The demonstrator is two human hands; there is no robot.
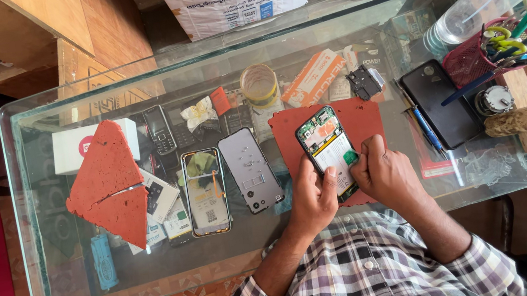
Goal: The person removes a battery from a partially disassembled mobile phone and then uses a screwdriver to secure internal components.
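On the glass worktop: opened phone, judged light and fragile, clamped at its edges by left hand and right hand.

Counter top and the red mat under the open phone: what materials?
Counter top: clear glass, glossy; items below show through and its edges look greenish. Red mat: probably rubber or foam, matte and grainy. The hands hold the open phone.

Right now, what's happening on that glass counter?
A person in a checked shirt works on an opened phone lying on a red mat. The left hand steadies its lower edge; the right hand pinches at a part near its green board. A detached back cover and another opened phone lie to the left.
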